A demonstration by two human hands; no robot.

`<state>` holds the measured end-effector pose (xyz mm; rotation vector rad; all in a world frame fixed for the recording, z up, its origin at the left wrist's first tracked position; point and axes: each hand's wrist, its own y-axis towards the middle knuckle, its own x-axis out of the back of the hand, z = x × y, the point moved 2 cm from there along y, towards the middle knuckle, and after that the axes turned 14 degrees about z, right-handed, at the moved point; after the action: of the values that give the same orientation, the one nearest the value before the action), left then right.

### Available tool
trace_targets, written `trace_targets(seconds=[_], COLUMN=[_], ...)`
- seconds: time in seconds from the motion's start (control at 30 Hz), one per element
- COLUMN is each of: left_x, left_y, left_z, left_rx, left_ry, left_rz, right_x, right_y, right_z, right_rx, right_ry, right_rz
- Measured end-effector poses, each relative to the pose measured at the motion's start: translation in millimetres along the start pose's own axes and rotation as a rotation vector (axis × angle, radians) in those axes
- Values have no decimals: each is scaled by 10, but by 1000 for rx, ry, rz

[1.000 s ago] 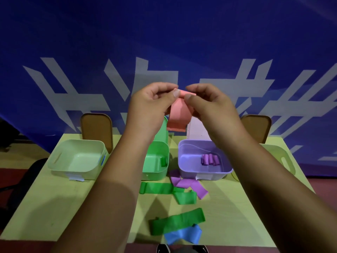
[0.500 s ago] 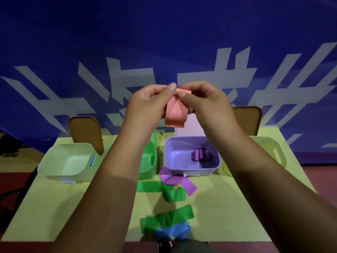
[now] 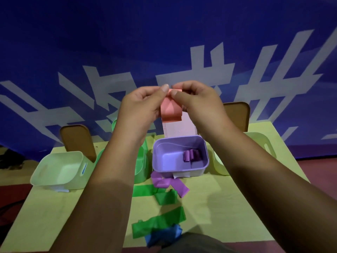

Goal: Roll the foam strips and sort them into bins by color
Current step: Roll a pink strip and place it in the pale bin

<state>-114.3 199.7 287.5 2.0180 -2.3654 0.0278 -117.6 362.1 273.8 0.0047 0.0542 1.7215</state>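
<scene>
A pink foam strip [image 3: 171,110] hangs in the air above the bins, its top end curled. My left hand [image 3: 140,105] and my right hand [image 3: 198,101] both pinch that top end between thumb and fingers. Below stands a purple bin [image 3: 160,161] with purple rolls [image 3: 191,155] inside. A green bin [image 3: 141,167] is partly hidden behind my left forearm. A pale green bin [image 3: 60,170] stands at the left and another pale bin [image 3: 268,145] at the right. Loose on the table lie a purple strip [image 3: 169,183], green strips [image 3: 158,223] and a blue strip [image 3: 164,236].
The yellow-green table [image 3: 228,207] ends at a near edge just below the blue strip. Two brown lids [image 3: 76,139] lean behind the outer bins, and a pink lid [image 3: 178,128] stands behind the purple bin. A blue banner fills the background.
The hanging part of the pink strip has grown shorter as my fingers curl its top end. The view has shifted so the table and bins sit lower and more to the right.
</scene>
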Motion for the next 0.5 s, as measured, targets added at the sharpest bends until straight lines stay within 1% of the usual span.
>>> trace_targets(seconds=[0.23, 0.37, 0.5], left_x=[-154, -263, -380], left_y=[24, 24, 33], left_z=[-51, -103, -83], left_rx=[-35, -63, -17], left_ry=[74, 64, -5], left_rz=[-29, -11, -2], right_x=[155, 261, 354], right_y=[-34, -93, -142], right_z=[49, 103, 148], right_rx=[5, -14, -12], right_ry=[66, 73, 34], right_rz=[43, 34, 11])
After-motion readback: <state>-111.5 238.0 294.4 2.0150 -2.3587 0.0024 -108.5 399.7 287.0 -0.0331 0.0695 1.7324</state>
